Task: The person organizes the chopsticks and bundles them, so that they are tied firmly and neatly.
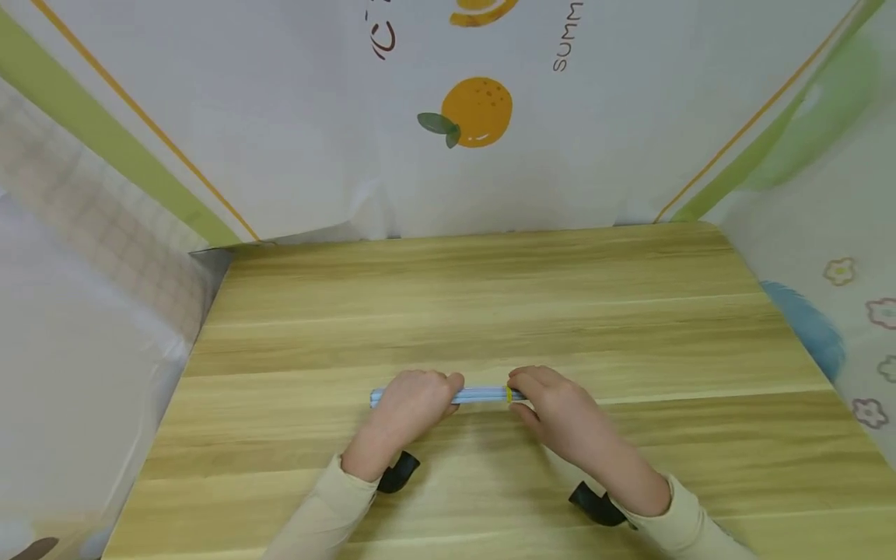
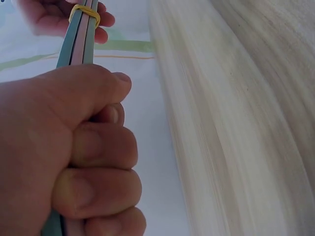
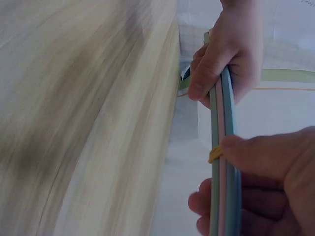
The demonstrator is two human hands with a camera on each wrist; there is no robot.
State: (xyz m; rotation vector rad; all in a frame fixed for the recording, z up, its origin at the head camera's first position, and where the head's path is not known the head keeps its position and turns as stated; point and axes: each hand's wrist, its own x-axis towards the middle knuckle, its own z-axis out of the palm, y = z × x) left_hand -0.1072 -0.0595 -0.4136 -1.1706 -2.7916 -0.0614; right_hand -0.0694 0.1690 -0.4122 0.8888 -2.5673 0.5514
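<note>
From the head view, a bundle of thin sticks (image 1: 483, 395) lies with its long axis parallel to the near edge of the bench (image 1: 490, 303), just above the wood, near the middle and toward the near edge. The left hand (image 1: 413, 404) wraps one end; the right hand (image 1: 556, 408) holds the other, at a yellow rubber band (image 1: 509, 395).

In the left wrist view, the left hand's fingers (image 2: 98, 147) are curled tight round the bundle, thumb on top; the sticks run away toward the right hand (image 2: 64, 19).

In the right wrist view, the right thumb and fingers (image 3: 261, 157) pinch the bundle at the band (image 3: 215, 153). Both hands are on it, at opposite ends.
</note>
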